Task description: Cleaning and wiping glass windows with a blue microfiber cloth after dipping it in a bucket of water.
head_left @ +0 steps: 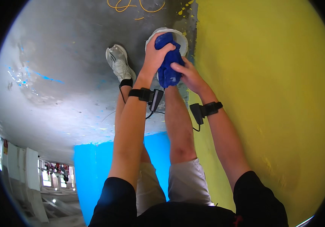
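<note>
A bunched dark blue cloth (166,62) is gripped between both my hands, over a white round bucket (182,42). My left hand (155,56) is closed around the cloth's left side, its thumb lying across the front. From the right, my right hand (190,75) presses its thumb and fingers on the cloth's lower right part. A small pale mark shows near the cloth's bottom end. The cloth and my hands hide much of the bucket, so its contents cannot be made out.
A yellow wall (268,94) rises close on the right, a blue wall (94,162) behind my legs. The grey floor (68,49) bears paint splashes. A yellow cord (122,6) lies at the far edge. My left shoe (119,62) stands beside the bucket. Black cables hang from wrist-worn devices.
</note>
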{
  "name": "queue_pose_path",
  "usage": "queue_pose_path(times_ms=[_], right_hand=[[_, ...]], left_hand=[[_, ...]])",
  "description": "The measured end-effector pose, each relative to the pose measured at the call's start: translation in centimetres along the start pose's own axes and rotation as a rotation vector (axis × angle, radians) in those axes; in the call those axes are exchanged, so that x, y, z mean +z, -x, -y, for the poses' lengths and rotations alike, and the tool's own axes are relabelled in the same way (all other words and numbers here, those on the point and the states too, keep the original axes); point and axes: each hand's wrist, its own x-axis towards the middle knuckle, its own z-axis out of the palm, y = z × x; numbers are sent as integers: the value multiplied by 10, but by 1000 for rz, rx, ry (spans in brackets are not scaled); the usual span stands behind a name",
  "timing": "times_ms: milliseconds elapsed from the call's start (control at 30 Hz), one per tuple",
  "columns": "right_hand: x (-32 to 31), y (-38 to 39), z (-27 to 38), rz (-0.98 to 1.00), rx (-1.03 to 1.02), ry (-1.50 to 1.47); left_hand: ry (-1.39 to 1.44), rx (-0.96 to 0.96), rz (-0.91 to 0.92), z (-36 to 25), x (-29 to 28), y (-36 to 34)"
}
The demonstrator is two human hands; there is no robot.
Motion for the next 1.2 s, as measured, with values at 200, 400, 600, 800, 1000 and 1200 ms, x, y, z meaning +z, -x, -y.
queue_pose_path(times_ms=[200,400,600,800,1000,1200], right_hand=[[-14,18,-12,98,127,-774],[5,17,-13,330,287,-1019],[-12,23,0,490,267,-1027],[-14,13,-8,580,135,-632],[13,19,30,214,181,-70],[36,4,26,78,103,293]], left_hand=[[653,-352,325,-51,7,14],[761,-663,639,-47,10,16],[174,-430,459,-71,15,25],[-282,-159,452,-65,7,15],[-454,-57,556,-69,16,12],[-590,103,134,-48,14,16]])
